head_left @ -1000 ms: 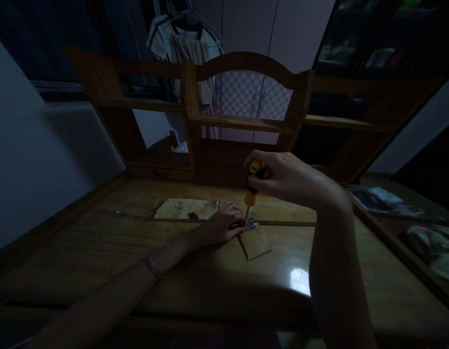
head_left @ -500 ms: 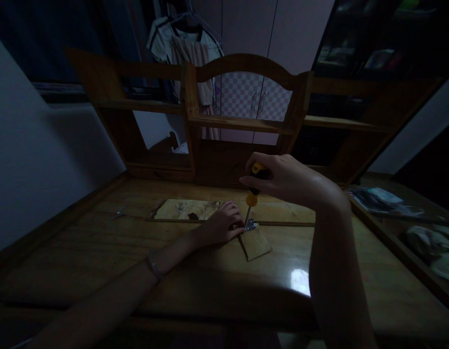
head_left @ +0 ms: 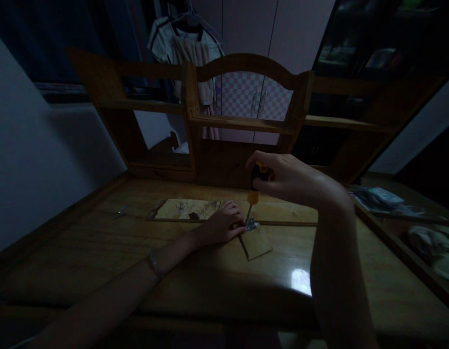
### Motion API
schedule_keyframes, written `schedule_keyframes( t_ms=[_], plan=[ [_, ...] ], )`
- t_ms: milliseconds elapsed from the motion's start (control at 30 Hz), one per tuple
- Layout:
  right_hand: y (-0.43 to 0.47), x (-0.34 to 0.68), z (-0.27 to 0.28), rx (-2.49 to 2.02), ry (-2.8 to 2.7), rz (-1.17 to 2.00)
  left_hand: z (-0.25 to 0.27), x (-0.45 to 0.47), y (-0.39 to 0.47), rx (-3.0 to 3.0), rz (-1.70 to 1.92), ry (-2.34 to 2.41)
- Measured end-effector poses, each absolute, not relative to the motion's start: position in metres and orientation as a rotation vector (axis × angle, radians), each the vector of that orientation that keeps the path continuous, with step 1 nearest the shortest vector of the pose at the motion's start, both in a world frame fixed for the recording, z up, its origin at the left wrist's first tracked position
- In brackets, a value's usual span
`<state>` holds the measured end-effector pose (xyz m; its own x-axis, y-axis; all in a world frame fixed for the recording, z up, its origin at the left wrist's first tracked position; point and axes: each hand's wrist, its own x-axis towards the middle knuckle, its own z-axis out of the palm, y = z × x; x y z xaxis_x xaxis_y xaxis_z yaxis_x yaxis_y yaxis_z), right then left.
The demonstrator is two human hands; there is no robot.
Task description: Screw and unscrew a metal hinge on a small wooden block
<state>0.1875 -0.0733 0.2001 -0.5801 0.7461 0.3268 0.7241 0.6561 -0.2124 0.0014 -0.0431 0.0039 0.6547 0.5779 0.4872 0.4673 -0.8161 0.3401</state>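
My right hand (head_left: 278, 174) is wrapped round the yellow and black handle of a screwdriver (head_left: 253, 196). The screwdriver stands nearly upright, its shaft running down to a small metal hinge (head_left: 252, 224). That hinge lies at the far end of a small square wood piece (head_left: 256, 242). My left hand (head_left: 227, 223) rests on the wood with curled fingers, its thumb and fingertips closed at the hinge's left edge beside the screwdriver tip. Behind it, a long pale wood strip (head_left: 184, 209) with a dark, rough left end lies across the desk. The exact tip contact is too small to make out.
The wooden desktop (head_left: 111, 261) carries a small metal tool (head_left: 120, 212) at the left. A wooden shelf unit (head_left: 242, 125) rises along the back edge. Plastic-wrapped items (head_left: 384, 198) and cloth (head_left: 431, 247) lie off to the right beyond a raised wooden edge.
The screwdriver handle has turned a little in my right hand, and the thumb has shifted on it. My left hand, the hinge and the wood piece stay almost in place.
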Motion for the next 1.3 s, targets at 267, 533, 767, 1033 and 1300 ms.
schedule_keyframes(
  t_ms=[267, 533, 767, 1033, 1300],
  plan=[
    [-0.0763, 0.1867, 0.203, -1.174, -2.491, 0.086, 0.0032, 0.0012, -0.0429, 2.697, 0.879, 0.87],
    [-0.0723, 0.1877, 0.1999, -1.152, -2.479, 0.039, 0.002, 0.0016, -0.0421, 2.706, 0.896, 0.852],
    [-0.0741, 0.1898, 0.1998, -1.13, -2.479, 0.082, 0.003, 0.0012, -0.0429, 2.707, 0.878, 0.859],
    [-0.0747, 0.1887, 0.2001, -1.164, -2.499, 0.101, 0.0017, 0.0015, -0.0414, 2.718, 0.871, 0.842],
    [-0.0713, 0.1878, 0.197, -1.198, -2.486, 0.079, 0.0074, 0.0025, -0.0453, 2.702, 0.857, 0.849]
  ],
)
